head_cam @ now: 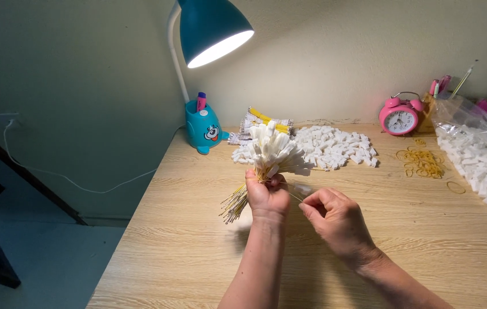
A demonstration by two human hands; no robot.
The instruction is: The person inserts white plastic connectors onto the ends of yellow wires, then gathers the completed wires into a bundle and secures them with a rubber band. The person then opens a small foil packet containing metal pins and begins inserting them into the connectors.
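The left hand (pixel 267 197) clamps the light, springy white-tipped wire bundle (pixel 269 163) mid-stem, best held there, while beside it the right hand (pixel 335 220) pinches one thin strand.

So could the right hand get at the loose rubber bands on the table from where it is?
Probably yes: the right hand pinches only a thin strand, and bare tabletop lies between it and the rubber bands.

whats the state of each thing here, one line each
left hand: closed around the bundle
right hand: fingers pinched, pulling a thin strand beside the bundle
bundle of white-tipped sticks: held upright above the desk, tips fanned out
desk lamp: lit
plastic bag of white pieces: open
pile of white pieces: loose on the desk
rubber bands: loose, scattered
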